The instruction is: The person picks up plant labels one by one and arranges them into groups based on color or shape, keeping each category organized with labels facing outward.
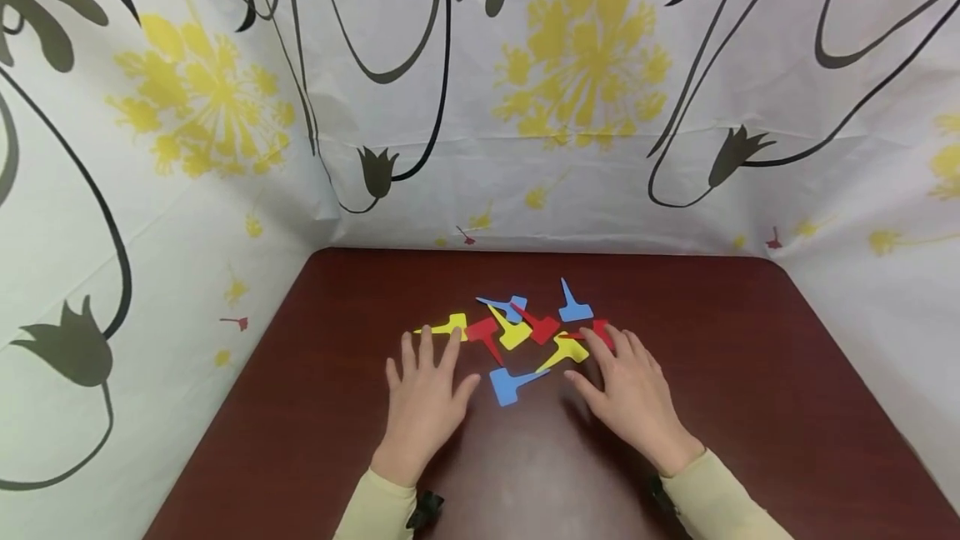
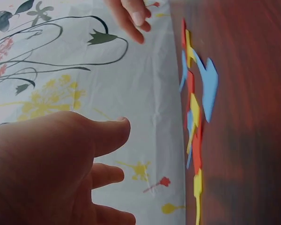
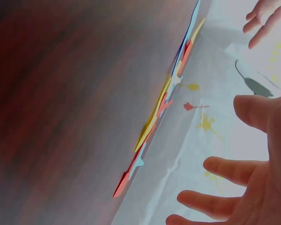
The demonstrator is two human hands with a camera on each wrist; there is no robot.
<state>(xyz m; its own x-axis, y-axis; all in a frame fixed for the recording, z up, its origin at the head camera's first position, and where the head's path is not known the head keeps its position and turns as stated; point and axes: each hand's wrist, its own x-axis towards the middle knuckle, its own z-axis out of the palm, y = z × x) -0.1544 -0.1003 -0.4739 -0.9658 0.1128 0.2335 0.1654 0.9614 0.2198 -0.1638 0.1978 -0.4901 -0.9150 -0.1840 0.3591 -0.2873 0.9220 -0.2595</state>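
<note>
Several T-shaped plastic plant labels in blue, yellow and red lie in a loose cluster on the table. My left hand is raised above the table with fingers spread, its fingertips in front of a yellow label at the cluster's left. On the other side, my right hand also hovers with fingers apart, partly covering a red label. Between the hands lies a blue label, nearest to me. Another blue label sits at the back right. Red and yellow labels overlap in the middle. Neither hand holds anything.
The dark brown table has rounded back corners. A white cloth with yellow and grey flower prints hangs behind it and along both sides.
</note>
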